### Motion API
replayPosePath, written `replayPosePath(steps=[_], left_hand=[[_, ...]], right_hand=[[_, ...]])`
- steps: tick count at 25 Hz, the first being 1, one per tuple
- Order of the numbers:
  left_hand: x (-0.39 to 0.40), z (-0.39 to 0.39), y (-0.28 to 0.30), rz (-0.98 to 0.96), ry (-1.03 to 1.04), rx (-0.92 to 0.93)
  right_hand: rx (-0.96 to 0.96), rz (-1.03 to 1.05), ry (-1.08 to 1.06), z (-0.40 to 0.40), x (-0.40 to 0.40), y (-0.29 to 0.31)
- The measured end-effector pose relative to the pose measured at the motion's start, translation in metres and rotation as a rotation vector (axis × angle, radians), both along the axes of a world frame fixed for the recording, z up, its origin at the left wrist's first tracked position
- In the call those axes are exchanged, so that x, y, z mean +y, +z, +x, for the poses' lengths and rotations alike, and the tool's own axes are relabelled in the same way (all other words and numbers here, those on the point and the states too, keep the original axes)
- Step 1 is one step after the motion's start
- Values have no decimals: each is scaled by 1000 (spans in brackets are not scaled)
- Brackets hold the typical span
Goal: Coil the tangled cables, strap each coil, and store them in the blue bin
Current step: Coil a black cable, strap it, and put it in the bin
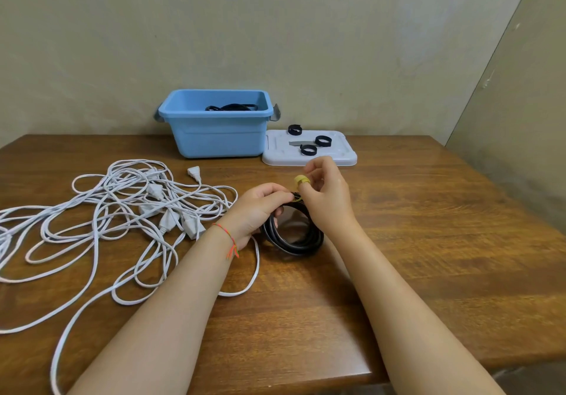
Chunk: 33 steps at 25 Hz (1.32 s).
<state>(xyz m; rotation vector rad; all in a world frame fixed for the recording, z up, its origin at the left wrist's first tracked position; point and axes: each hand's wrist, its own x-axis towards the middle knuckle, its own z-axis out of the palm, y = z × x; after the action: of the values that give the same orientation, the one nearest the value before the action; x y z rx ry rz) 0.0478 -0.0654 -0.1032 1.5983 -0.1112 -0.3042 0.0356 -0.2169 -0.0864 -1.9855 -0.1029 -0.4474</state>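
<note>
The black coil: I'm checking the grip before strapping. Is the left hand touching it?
Touching. The head view shows the left hand with fingers curled round the top of the black coil.

Black coil (294,235) upright at centre, yellow strap (299,181) above; white cables (122,211) tangled left; blue bin (219,133) far, black cable inside.

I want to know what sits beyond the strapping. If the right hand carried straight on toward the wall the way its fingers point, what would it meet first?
Probably the white lid lying flat just beyond the right hand, then the black strap rings resting on it. Depth is hard to judge; a raised hand might pass over them.
</note>
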Motion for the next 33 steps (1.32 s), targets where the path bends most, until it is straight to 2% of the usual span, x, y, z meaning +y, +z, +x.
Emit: replayPosePath(steps=[10,15,18,20,23,25,26,28,31,33], left_hand=[[0,-2,1,56,-21,-42],[4,0,1,34,-25,-14],[6,1,2,36,6,3],[6,1,1,31,16,15],[5,1,1,-3,40,51],[5,1,2,7,41,47],[4,1,2,27,35,33],[4,0,2,50,29,9],[3,0,1,36,40,17],[3,1,1,21,49,31]], right_hand=[[222,474,25,-4,0,7],[174,589,-173,8,-20,8],[244,668,-214,12,-37,6],[279,510,-200,11,-39,5],[204,-83,-165,9,-34,6],[132,-332,-108,5,-25,3],[72,-377,-86,3,-20,1],[-22,-309,-2,0,-11,1],[59,-143,245,-4,-4,6],[92,-175,344,-4,-6,6]])
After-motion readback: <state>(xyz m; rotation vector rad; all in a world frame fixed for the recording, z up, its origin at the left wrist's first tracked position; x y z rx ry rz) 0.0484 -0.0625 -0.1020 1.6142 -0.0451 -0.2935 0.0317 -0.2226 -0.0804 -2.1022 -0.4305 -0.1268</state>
